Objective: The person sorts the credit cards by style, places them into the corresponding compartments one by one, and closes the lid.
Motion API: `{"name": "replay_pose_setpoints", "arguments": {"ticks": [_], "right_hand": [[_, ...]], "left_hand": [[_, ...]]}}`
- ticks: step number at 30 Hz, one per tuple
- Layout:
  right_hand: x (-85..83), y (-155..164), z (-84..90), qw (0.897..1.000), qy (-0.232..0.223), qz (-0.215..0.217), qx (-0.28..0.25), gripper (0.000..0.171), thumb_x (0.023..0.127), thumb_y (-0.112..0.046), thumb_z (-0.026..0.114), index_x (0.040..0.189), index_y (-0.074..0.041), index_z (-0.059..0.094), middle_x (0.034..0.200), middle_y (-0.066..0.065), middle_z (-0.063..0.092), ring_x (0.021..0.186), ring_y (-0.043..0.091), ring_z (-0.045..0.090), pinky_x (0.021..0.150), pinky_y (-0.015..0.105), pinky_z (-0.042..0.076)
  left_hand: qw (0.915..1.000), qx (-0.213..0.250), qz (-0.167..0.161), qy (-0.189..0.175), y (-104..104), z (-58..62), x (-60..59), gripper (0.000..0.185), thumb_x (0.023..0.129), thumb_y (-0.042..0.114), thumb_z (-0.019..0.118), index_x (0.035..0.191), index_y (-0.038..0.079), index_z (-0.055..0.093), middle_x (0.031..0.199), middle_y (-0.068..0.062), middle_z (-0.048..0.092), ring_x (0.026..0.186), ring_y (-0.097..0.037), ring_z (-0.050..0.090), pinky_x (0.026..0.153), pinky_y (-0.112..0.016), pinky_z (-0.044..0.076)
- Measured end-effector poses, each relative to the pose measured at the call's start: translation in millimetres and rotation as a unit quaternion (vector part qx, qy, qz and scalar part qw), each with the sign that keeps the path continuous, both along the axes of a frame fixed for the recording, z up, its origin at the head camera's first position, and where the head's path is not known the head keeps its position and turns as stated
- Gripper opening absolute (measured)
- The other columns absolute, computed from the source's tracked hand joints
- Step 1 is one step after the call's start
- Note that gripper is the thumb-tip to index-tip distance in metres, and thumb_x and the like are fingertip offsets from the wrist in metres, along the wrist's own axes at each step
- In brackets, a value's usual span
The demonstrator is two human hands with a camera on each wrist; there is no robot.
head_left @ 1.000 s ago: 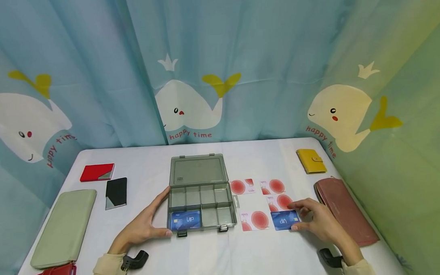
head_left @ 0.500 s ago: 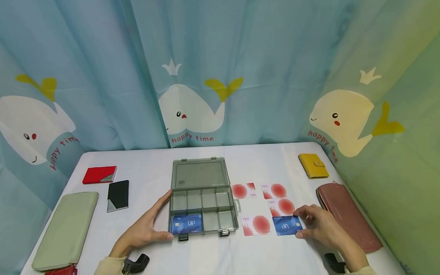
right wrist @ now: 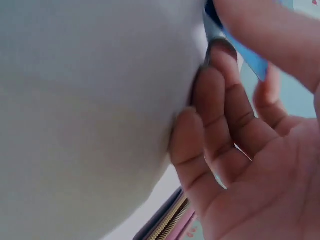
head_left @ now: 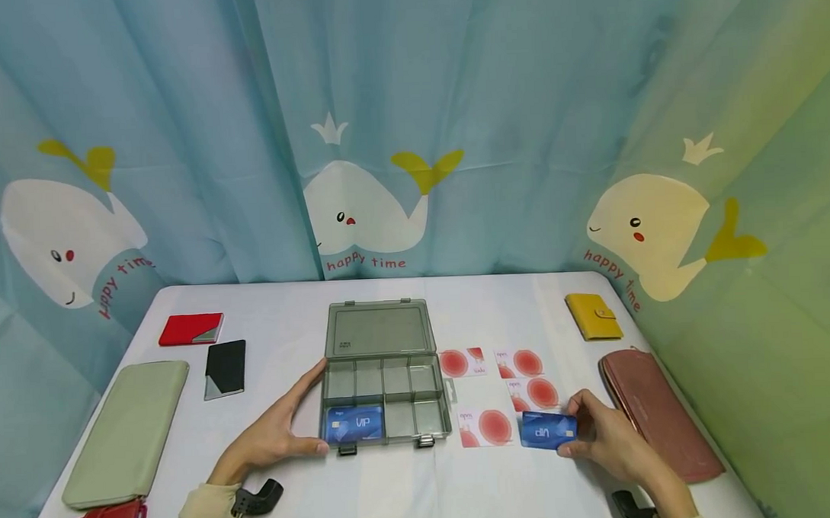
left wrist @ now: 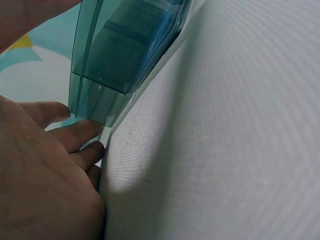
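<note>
1. Right hand [head_left: 610, 439]: pinches the right end of a blue VIP card [head_left: 547, 430] between thumb and curled fingers; the wrist view shows the card's edge held between thumb and fingertips [right wrist: 216, 75], just over the white tablecloth [head_left: 409, 488].
2. Left hand [head_left: 273, 432]: spread flat, fingers straight along the left wall of the open grey organiser box [head_left: 385, 386], thumb at its front left corner.
3. Box: lid laid back; a second blue VIP card [head_left: 354, 424] lies in the front left compartment.
4. Between box and right hand: four white cards with red circles [head_left: 486, 426].
5. Right edge: pink long wallet [head_left: 657, 422], yellow wallet [head_left: 594, 317] behind it.
6. Left side: black card case [head_left: 225, 368], red card case [head_left: 191, 328], green long wallet [head_left: 126, 433].
</note>
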State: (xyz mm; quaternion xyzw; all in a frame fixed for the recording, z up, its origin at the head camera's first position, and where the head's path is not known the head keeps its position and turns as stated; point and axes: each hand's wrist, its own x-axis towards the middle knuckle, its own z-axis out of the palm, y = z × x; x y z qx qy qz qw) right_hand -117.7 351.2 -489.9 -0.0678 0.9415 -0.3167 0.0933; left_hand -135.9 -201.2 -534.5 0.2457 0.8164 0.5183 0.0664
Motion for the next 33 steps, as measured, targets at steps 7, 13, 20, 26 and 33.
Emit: {"name": "replay_pose_setpoints", "arguments": {"ticks": [7,13,20,26,33], "right_hand": [[7.7,-5.7,2.1,0.997,0.076,0.024,-0.022,0.039,0.085,0.005,0.082,0.105,-0.010,0.053,0.093,0.000,0.066,0.077,0.000,0.059,0.066,0.022,0.055],[1.2,-7.1,12.6,0.987,0.017,0.044,-0.154,0.027,0.099,0.002,0.069,0.117,-0.003,0.051,0.099,0.015,0.059,0.068,0.013,0.069,0.052,0.031,0.058],[-20.2,-25.1,19.6,0.955,0.021,0.066,-0.288,0.042,0.102,0.005,0.064,0.141,0.010,0.051,0.103,0.016,0.063,0.070,0.030,0.075,0.057,0.031,0.061],[-37.9,-70.3,22.3,0.930,-0.010,0.078,-0.360,0.062,0.095,0.006,0.073,0.150,0.015,0.046,0.113,0.015,0.064,0.085,0.018,0.079,0.071,0.029,0.065],[-46.7,-138.9,15.0,0.929,-0.038,0.130,-0.345,0.070,0.088,0.004,0.081,0.151,0.010,0.051,0.121,0.028,0.065,0.092,0.013,0.076,0.079,0.023,0.063]], "left_hand": [[1.0000,-0.005,0.005,-0.005,0.5,1.2,0.8,0.124,0.076,0.025,0.094,0.172,0.011,0.015,0.176,-0.017,0.023,0.161,-0.016,0.019,0.122,-0.015,0.014],[0.9999,-0.009,0.005,-0.003,0.3,2.4,0.9,0.124,0.077,0.025,0.094,0.172,0.011,0.014,0.177,-0.017,0.022,0.162,-0.033,0.020,0.123,-0.017,0.014],[0.9999,-0.011,0.006,-0.007,-0.5,3.3,0.4,0.126,0.076,0.024,0.094,0.171,0.009,0.013,0.177,-0.017,0.021,0.159,-0.047,0.021,0.126,-0.026,0.015],[0.9999,-0.007,0.004,-0.011,-1.5,4.1,0.7,0.126,0.076,0.025,0.094,0.171,0.009,0.013,0.177,-0.017,0.020,0.160,-0.047,0.020,0.128,-0.032,0.016],[0.9999,-0.010,0.001,-0.005,-0.7,3.1,0.0,0.126,0.076,0.025,0.094,0.172,0.010,0.013,0.177,-0.016,0.020,0.160,-0.046,0.021,0.128,-0.033,0.017]]}}
